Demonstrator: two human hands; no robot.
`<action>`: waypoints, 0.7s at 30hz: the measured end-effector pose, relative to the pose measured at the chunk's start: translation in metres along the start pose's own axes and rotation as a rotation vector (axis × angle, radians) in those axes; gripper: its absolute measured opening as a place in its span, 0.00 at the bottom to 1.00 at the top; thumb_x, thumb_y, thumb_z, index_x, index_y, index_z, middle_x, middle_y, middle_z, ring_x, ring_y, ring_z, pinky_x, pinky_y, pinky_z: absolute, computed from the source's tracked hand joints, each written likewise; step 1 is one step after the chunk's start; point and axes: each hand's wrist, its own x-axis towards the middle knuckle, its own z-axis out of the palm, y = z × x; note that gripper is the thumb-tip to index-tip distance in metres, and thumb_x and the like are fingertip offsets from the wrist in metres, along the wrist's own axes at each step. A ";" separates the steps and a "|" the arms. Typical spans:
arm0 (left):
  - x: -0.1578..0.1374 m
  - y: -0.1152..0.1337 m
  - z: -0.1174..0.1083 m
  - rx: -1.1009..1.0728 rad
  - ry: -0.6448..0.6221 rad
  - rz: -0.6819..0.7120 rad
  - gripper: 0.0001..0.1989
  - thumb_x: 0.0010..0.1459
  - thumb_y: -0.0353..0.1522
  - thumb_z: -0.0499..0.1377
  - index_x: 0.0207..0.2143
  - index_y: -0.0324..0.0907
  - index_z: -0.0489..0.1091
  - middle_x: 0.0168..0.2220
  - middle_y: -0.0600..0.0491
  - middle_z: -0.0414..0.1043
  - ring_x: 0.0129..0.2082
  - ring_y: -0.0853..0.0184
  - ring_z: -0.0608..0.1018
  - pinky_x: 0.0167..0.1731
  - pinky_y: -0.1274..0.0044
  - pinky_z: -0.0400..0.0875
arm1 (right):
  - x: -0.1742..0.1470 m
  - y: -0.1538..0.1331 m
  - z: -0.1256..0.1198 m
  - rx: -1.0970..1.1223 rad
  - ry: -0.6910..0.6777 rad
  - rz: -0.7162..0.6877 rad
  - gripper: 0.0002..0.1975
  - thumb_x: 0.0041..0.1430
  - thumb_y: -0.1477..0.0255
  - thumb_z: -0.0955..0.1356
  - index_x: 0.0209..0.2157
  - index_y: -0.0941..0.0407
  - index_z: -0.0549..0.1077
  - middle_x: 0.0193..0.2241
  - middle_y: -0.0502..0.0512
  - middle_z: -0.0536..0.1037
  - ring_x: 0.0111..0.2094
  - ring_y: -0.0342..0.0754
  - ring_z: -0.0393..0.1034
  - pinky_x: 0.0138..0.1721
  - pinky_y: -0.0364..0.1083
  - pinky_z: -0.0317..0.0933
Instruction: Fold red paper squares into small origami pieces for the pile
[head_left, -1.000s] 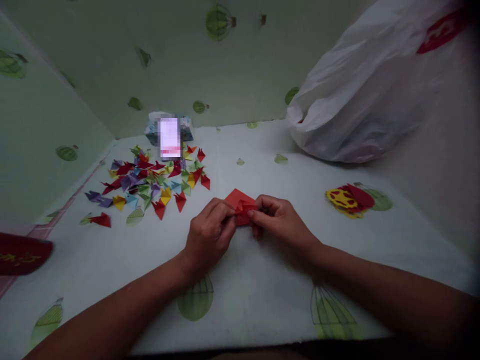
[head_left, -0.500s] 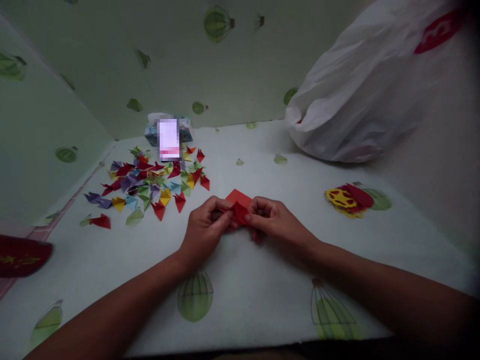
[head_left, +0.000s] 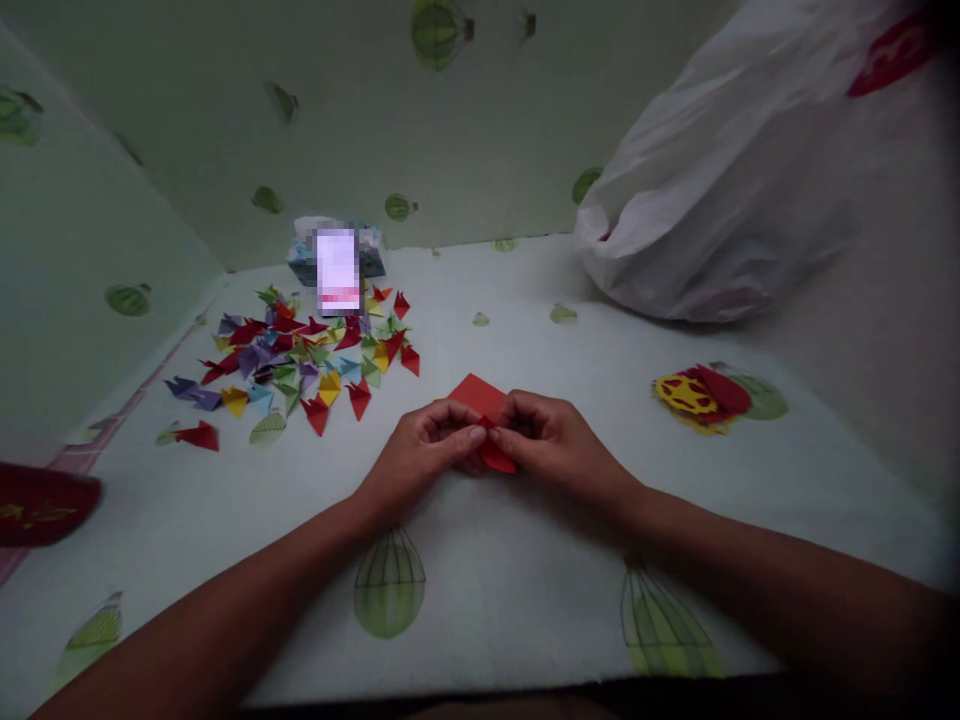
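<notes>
- Red origami paper [head_left: 499,459], small and partly folded, sits between your two hands in the head view, near the middle of the balloon-print tablecloth [head_left: 517,600]; whether it rests on the cloth or is lifted, you cannot tell from here.
- Your left hand [head_left: 418,450] is clamped on its left side, thumb on top and fingers curled in; your right hand [head_left: 547,436] pinches the other side in a mirrored grip, the thumb tips close together over the fold.
- Just past your fingers, a flat red sheet [head_left: 472,388] shows one corner; your hands hide the rest.
- The step in hand looks like shaping or pressing a crease. Match the edges before you squeeze, hold firmly with one thumb, and run the other outward along the fold; small paper like this would probably keep a crooked crease.
- Give your elbows the near side: bare cloth lies between your forearms, up to the table's front edge.
- Beyond the sheet, cloth runs free toward the back wall, between the phone [head_left: 339,265] by the tissue box [head_left: 374,256] and the white plastic bag [head_left: 697,220].
- Mind a wide sweep left, where the pile of origami pieces [head_left: 315,413] lies near your hand; on the right, the yellow paper cutout [head_left: 684,394] is well apart.
</notes>
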 end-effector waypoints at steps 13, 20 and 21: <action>-0.001 0.004 0.002 0.076 0.019 0.001 0.09 0.58 0.36 0.65 0.33 0.39 0.73 0.26 0.54 0.76 0.25 0.70 0.78 0.31 0.78 0.74 | -0.002 -0.002 -0.002 0.184 -0.094 0.034 0.15 0.63 0.60 0.68 0.28 0.55 0.69 0.24 0.50 0.73 0.26 0.44 0.66 0.31 0.45 0.60; 0.001 0.005 0.000 0.082 0.014 0.019 0.09 0.57 0.35 0.66 0.34 0.39 0.72 0.27 0.55 0.75 0.25 0.71 0.76 0.29 0.79 0.73 | 0.000 0.004 -0.001 0.340 -0.148 0.096 0.16 0.58 0.59 0.74 0.29 0.55 0.69 0.23 0.48 0.74 0.24 0.43 0.67 0.28 0.44 0.60; 0.001 0.005 0.000 0.084 0.006 0.020 0.09 0.57 0.35 0.66 0.34 0.39 0.72 0.27 0.55 0.75 0.25 0.71 0.76 0.29 0.79 0.72 | 0.000 0.004 -0.001 0.353 -0.154 0.100 0.16 0.58 0.59 0.74 0.29 0.55 0.70 0.23 0.48 0.74 0.23 0.42 0.67 0.28 0.44 0.61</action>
